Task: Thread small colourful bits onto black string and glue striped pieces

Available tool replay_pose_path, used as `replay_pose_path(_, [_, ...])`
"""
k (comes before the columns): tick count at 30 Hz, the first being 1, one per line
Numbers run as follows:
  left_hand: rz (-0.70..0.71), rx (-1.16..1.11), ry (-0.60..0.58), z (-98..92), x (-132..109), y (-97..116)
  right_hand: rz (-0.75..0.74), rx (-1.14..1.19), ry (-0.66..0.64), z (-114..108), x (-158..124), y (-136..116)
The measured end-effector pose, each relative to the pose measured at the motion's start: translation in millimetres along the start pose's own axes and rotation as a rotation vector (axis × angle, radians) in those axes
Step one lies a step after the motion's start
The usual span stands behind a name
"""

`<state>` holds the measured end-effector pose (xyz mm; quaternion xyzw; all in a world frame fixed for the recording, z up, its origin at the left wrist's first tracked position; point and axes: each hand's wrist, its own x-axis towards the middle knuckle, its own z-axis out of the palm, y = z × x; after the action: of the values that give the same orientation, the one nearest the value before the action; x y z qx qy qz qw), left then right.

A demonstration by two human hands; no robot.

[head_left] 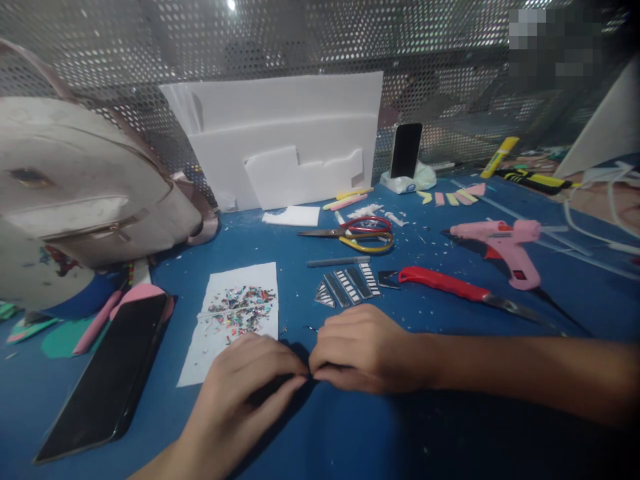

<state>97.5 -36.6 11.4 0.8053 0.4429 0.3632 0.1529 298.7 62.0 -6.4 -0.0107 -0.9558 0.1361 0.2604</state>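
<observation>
My left hand (250,380) and my right hand (367,350) meet over the blue table, thumbs and fingers pinched with the tips almost touching. Whatever sits between them is too small and dark to name. Just beyond my right hand lies a row of small black-and-white striped pieces (347,287), with a thin grey stick (339,262) behind. Beside my left hand rests a white paper sheet (193,363) bearing a heap of colourful shiny scraps (243,310). A red-handled cutter (445,283) lies to the right, its blade pointing away from the striped pieces.
Scissors (367,233) with red and yellow handles lie farther back. On the right is a pink glue gun (505,243). A large dark phone (107,373) lies left, near a pale backpack (95,180). White foam boards (285,133) and a second phone (406,150) stand behind.
</observation>
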Motion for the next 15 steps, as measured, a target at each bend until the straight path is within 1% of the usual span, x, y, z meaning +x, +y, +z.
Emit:
replay_pose_path(4, [-0.021, 0.006, 0.010, 0.0, 0.6, 0.6, 0.014, -0.006, 0.002, -0.3, -0.5, -0.5])
replay_pose_path(8, [-0.012, -0.008, 0.029, 0.0, 1.4, 2.2, 0.022, 0.006, 0.014, -1.0, -0.9, -0.3])
replay_pose_path(15, [-0.006, -0.038, -0.020, 1.7, -1.0, -1.2, 0.057, 0.069, 0.017, -4.2, 0.3, -0.3])
